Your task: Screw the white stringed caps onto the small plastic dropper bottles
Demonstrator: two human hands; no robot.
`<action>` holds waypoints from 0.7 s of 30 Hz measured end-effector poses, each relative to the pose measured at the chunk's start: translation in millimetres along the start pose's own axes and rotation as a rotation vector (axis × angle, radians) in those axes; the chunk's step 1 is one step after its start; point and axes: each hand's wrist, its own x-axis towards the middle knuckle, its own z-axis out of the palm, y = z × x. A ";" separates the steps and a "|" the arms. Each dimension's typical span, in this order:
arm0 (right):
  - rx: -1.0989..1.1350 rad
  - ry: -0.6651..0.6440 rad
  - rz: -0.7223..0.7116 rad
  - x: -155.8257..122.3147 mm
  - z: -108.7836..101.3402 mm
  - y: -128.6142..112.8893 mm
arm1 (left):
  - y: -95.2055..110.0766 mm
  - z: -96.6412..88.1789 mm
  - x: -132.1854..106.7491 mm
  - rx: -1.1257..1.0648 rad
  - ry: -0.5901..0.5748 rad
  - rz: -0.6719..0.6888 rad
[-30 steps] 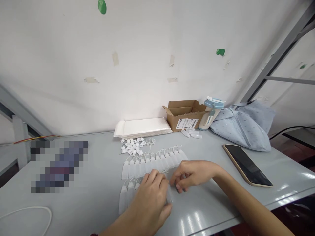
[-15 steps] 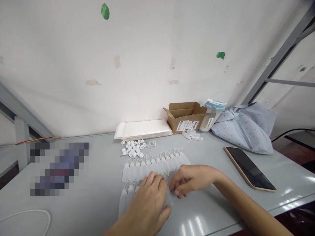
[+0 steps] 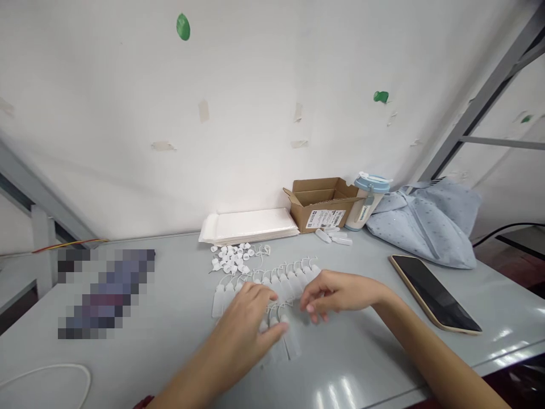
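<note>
Flat translucent plastic tubes with white tops and string loops lie in two rows on the grey table. The far row (image 3: 219,301) runs from my left hand across to my right hand. Over the nearer row (image 3: 293,343) is my left hand (image 3: 247,318), palm down with thumb and fingers apart; it covers part of both rows. I see nothing in its grasp. My right hand (image 3: 327,296) is by the right end of the far row, fingers loosely bent and apart, with nothing visible between them. Loose white caps (image 3: 232,258) lie in a pile behind the far row.
White padded envelopes (image 3: 251,224) lie stacked against the wall. An open cardboard box (image 3: 323,207), a few loose tubes (image 3: 334,236), a blue-lidded cup (image 3: 367,201) and a blue cloth bag (image 3: 421,227) stand right of them. A phone (image 3: 434,292) lies right; a white cable (image 3: 55,364) lies left.
My left hand has opened and shifted left, uncovering the right end of the nearer row. My right hand has risen slightly, further back over the table.
</note>
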 end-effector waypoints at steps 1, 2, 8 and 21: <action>0.005 0.047 -0.006 -1.3 -3.6 0.6 | -3.1 -3.0 2.2 0.000 0.034 -0.018; 0.009 0.105 -0.016 -2.3 -7.5 1.8 | -6.6 -6.2 5.0 0.009 0.060 -0.040; -0.340 0.750 0.005 1.5 -33.8 28.9 | -33.8 -23.3 34.8 0.181 0.173 -0.098; -0.841 1.079 0.161 4.6 -70.6 87.1 | -62.9 -17.0 104.0 0.284 0.243 0.026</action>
